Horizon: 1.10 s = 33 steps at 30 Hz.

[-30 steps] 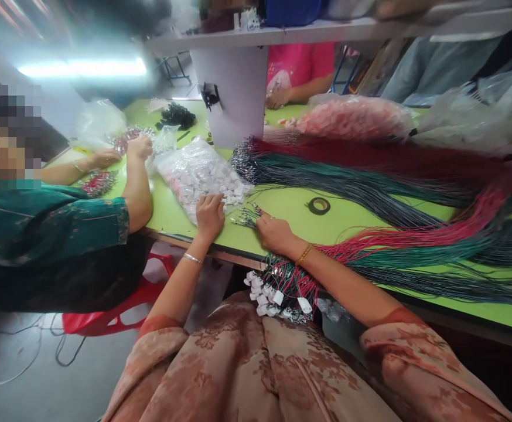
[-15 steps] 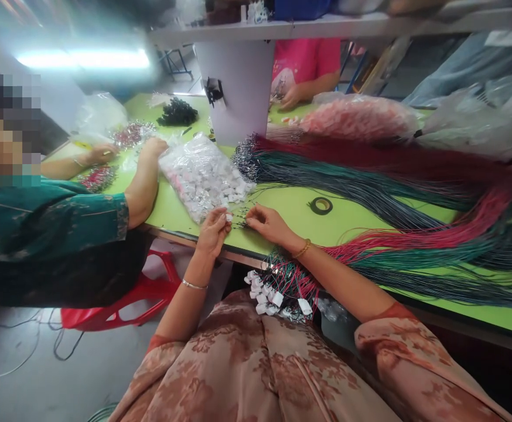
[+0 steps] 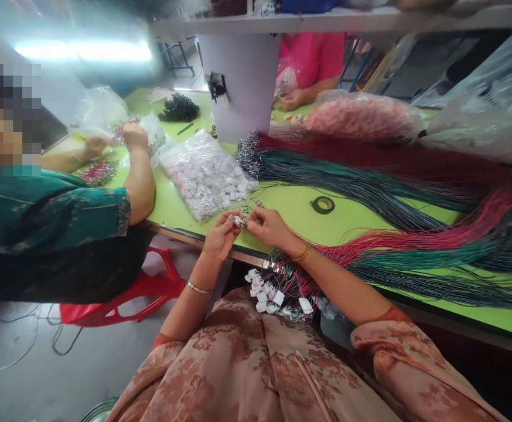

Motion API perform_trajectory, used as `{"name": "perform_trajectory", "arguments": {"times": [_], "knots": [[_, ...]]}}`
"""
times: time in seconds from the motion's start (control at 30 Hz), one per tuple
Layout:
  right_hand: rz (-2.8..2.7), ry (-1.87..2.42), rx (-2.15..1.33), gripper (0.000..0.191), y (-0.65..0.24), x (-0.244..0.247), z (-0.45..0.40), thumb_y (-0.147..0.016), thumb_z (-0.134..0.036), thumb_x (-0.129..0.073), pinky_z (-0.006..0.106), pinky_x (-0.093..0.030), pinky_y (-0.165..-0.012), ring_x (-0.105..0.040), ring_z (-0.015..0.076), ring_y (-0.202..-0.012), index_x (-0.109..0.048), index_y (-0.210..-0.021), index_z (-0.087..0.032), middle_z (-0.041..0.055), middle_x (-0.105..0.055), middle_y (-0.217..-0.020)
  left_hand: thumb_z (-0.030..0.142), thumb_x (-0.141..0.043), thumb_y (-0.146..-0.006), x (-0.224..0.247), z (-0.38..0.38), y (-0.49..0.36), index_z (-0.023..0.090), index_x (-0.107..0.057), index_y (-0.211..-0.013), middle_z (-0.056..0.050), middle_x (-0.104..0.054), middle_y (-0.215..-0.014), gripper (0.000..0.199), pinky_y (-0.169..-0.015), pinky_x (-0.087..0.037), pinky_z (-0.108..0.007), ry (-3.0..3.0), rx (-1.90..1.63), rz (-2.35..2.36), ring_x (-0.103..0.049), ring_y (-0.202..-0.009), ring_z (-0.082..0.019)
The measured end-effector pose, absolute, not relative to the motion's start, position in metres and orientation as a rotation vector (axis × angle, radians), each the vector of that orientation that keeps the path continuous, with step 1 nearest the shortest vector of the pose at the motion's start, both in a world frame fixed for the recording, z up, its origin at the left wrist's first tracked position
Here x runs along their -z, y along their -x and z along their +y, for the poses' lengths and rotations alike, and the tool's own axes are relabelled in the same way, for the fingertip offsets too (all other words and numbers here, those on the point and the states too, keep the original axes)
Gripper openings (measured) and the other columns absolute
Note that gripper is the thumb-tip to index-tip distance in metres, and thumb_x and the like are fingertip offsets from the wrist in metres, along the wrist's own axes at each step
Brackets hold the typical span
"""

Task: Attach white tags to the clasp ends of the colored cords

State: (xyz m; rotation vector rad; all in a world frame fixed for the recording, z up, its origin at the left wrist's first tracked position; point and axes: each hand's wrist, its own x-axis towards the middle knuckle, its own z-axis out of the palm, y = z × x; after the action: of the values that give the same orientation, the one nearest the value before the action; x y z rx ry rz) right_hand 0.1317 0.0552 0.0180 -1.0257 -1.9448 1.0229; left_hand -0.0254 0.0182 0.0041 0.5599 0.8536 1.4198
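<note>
Between thumb and fingers, my left hand (image 3: 221, 235) pinches a small white plastic connector housing (image 3: 238, 220). My right hand (image 3: 266, 226) is closed close against it, gripping wires whose metal-tipped ends (image 3: 246, 211) poke out by the fingers. Whether a tip sits inside the housing I cannot tell. Behind my hands lies a clear bag of white connector housings (image 3: 214, 176). Below my right wrist, a bunch of wires with white connectors (image 3: 267, 296) hangs over the table edge above my lap.
Long red, green and black wires (image 3: 414, 252) spread across the green table (image 3: 291, 205) to the right. A roll of black tape (image 3: 322, 204) lies beyond my right hand. At left a co-worker in a green sleeve (image 3: 102, 205) sits on a red stool (image 3: 163, 281); another person's pink shirt (image 3: 313, 58) shows opposite.
My left hand has moved right with the white housing, bringing it up against the wire ends at my right hand. The co-worker's near hand has shifted left and away.
</note>
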Motion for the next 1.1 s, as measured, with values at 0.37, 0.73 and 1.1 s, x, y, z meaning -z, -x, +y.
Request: {"name": "perform_trajectory", "arguments": {"times": [0.37, 0.73, 1.1], "knots": [[-2.025, 1.035, -0.955, 0.014, -0.134, -0.003, 0.041, -0.082, -0.023, -0.050, 0.025, -0.031, -0.055, -0.044, 0.0112, -0.056, -0.054, -0.070, -0.018, -0.0005, -0.056, -0.062, 0.034, -0.083, -0.066, 0.018, 0.008, 0.004, 0.014, -0.070, -0.083, 0.001, -0.062, -0.068, 0.029, -0.055, -0.040, -0.019, -0.652, -1.562, 1.107, -0.049, -0.057, -0.005], [-2.256, 1.292, -0.774, 0.023, -0.156, -0.004, 0.073, -0.090, -0.027, -0.047, 0.026, -0.038, -0.065, -0.058, 0.0156, -0.070, -0.064, -0.082, -0.015, 0.0053, -0.070, -0.080, 0.039, -0.070, -0.075, 0.023, 0.014, 0.011, 0.016, -0.066, -0.084, -0.003, -0.065, -0.078, 0.025, -0.060, -0.039, -0.023, -1.006, -1.369, 1.291, -0.050, -0.062, -0.010], [-2.662, 1.617, -0.309, 0.031, -0.153, -0.003, 0.090, -0.094, -0.023, -0.034, 0.034, -0.043, -0.073, -0.064, 0.0278, -0.089, -0.058, -0.110, -0.013, 0.0187, -0.066, -0.108, 0.035, -0.065, -0.076, 0.020, 0.025, 0.028, 0.016, -0.066, -0.080, -0.004, -0.068, -0.087, 0.019, -0.063, -0.040, -0.025, -1.367, -1.140, 1.512, -0.051, -0.065, -0.012]]}}
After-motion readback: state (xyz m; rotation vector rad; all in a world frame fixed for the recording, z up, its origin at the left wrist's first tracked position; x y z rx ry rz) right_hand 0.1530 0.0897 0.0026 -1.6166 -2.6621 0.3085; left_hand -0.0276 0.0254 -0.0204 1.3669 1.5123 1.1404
